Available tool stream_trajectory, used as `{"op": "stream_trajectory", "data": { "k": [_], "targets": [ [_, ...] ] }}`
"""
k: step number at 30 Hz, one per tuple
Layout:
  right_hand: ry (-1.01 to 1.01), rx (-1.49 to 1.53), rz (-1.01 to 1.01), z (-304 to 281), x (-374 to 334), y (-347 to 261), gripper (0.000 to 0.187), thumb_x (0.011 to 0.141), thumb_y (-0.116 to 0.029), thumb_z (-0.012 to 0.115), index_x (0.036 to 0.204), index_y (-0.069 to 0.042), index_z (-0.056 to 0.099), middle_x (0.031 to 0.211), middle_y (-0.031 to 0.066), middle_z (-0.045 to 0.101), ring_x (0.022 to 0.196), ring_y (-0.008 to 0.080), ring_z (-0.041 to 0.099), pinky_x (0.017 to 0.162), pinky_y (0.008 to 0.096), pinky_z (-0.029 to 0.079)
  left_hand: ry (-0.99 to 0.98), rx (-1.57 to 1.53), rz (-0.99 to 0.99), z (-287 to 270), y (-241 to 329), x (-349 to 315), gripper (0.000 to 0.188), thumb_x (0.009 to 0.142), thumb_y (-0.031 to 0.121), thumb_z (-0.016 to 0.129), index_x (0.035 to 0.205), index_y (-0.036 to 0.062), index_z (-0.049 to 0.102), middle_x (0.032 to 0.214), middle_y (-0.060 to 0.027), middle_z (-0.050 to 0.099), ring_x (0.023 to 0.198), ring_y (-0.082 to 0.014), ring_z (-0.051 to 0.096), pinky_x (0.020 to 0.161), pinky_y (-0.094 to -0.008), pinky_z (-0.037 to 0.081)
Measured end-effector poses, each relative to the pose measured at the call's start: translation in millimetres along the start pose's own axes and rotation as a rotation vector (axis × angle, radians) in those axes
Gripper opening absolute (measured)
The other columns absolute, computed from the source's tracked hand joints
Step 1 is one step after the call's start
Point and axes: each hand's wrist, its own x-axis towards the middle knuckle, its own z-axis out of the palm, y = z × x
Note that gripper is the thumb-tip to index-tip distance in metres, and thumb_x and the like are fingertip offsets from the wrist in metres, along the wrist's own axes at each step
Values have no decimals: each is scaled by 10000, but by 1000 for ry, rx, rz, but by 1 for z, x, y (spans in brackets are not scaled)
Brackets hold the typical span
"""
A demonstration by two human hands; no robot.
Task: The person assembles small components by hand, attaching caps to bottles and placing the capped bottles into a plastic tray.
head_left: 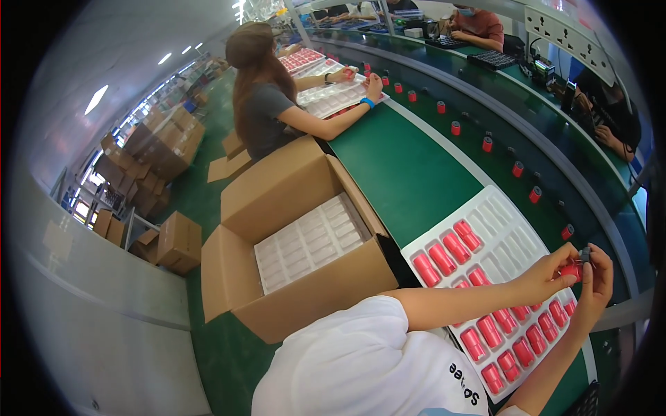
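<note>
Both my hands meet above the far right end of a white moulded tray (510, 253). Between them is a red cylindrical part (571, 270) with a dark grey end piece (586, 254). My left hand (551, 269) pinches its red body. The fingers of my right hand (598, 279) close around the dark end. My left forearm crosses over the tray and hides some of its pockets. Red cylinders (456, 247) lie in many pockets; several pockets at the far side hold none.
An open cardboard carton (274, 187) with white trays (312, 243) stands left of the green table (395, 166). Beyond the tray, a conveyor (499, 123) carries spaced red cylinders (488, 144). A co-worker (267, 114) handles parts over trays farther along; others sit across the line.
</note>
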Motion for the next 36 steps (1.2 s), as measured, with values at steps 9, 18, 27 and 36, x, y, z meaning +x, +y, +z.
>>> {"op": "stream_trajectory", "data": {
  "k": [9,18,27,36],
  "targets": [
    [-88,-206,-146,20,-6,-24,204,859,89,557,1039,12,615,1116,110,600,1033,196,583,928,279,425,161,54,14,-3,2,-1,263,887,33,586,1104,78,444,940,-94,559,898,-198,594,791,-287,463],
    [-102,106,-48,39,4,-31,315,863,65,566,1172,3,573,1182,106,605,1094,172,584,969,291,444,208,342,38,-24,23,0,335,844,19,620,1154,64,502,1032,-90,535,973,-185,577,825,-284,457],
    [-19,70,-37,21,-3,-27,247,826,16,648,1071,-5,628,1080,90,621,1010,182,617,924,302,481,96,144,-73,-20,10,-3,344,903,93,634,1202,28,477,1151,-97,549,1101,-171,567,951,-287,452],
    [-52,-102,-193,32,-5,-22,187,801,-12,688,985,-38,703,1069,104,667,976,210,637,873,318,505,163,146,-68,-24,16,-4,359,909,137,646,1210,18,490,1144,-108,580,1089,-166,578,943,-273,461]
  ]
}}
